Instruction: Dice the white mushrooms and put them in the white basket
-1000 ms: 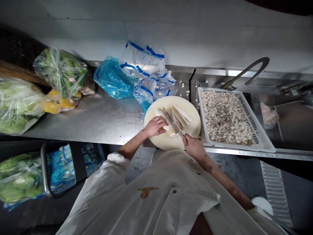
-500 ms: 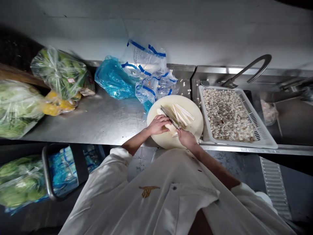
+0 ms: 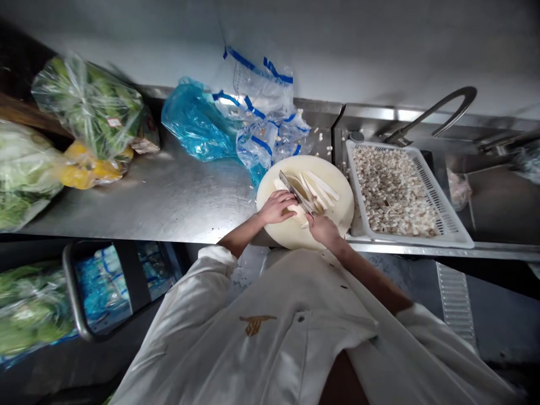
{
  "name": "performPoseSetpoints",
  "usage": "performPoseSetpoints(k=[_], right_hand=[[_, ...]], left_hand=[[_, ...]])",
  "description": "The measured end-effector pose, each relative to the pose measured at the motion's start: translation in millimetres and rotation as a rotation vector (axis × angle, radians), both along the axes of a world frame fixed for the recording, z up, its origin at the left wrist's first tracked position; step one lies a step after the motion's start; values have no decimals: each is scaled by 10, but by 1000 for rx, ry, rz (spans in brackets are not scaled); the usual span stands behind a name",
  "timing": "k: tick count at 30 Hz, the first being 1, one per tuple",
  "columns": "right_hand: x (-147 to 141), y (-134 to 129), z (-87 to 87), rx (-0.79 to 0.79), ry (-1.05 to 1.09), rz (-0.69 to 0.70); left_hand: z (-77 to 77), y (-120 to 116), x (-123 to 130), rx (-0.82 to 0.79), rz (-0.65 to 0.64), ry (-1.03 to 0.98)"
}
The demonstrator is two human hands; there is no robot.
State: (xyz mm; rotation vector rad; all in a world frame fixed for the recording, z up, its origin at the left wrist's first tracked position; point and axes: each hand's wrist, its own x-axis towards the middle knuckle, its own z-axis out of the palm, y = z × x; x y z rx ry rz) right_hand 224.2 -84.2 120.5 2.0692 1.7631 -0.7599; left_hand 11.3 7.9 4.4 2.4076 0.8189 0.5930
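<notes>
A round cream cutting board lies on the steel counter. On it my left hand is closed over a thick, pale piece that looks like king oyster mushroom, its fingers bent close to the blade. My right hand grips the handle of a knife. Its blade runs diagonally along the right side of the held piece, with the tip pointing away from me. Several long white slices fan out right of the blade. My fingers and the knife hide part of the held piece.
A white perforated basket of small diced pieces stands at right, by a faucet and sink. Behind the board lie a blue plastic bag and clear packaging. Bagged greens and yellow vegetables stand at left.
The whole view has shifted slightly. Both hands and the knife keep nearly the same place on the board, and the slices still lie right of the blade.
</notes>
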Motion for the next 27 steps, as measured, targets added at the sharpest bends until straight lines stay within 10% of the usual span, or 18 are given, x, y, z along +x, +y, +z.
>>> performPoseSetpoints(k=[10,19,27], right_hand=[[123,-152,427,137,-37,19],[-28,-20,-93,25,33,-3],[136,-112,262,153,-11,15]], left_hand=[[-7,-14,-34,25,11,-29],[-30,-11,-17,29,17,-54],[20,-51,-59,36,18,-57]])
